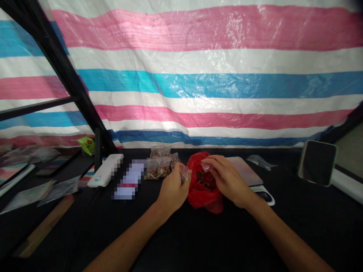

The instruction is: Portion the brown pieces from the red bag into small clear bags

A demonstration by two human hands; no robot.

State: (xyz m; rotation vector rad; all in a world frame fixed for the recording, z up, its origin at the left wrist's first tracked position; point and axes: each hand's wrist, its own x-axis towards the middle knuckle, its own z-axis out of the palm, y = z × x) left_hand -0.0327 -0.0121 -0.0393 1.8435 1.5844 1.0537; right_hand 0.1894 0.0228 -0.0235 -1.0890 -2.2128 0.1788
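My left hand (175, 187) is closed on a small clear zip bag (185, 173), held at the left rim of a red plastic bag (205, 202). The red bag stands open on the black table, with brown dried pieces (206, 180) inside it. Over its opening, my right hand (231, 181) pinches a small piece of clear plastic (206, 166) that looks like another little bag; its fingers partly hide it. Behind my left hand lie several filled zip bags (160, 166) of similar brown pieces.
A flat scale (245, 172) lies right of the red bag, partly behind my right arm. Clear plastic (261, 162) is beyond it. A phone (317, 162) stands far right. Left are a white device (105, 172), a blurred screen (132, 179) and a green packet (86, 145) beside a black post.
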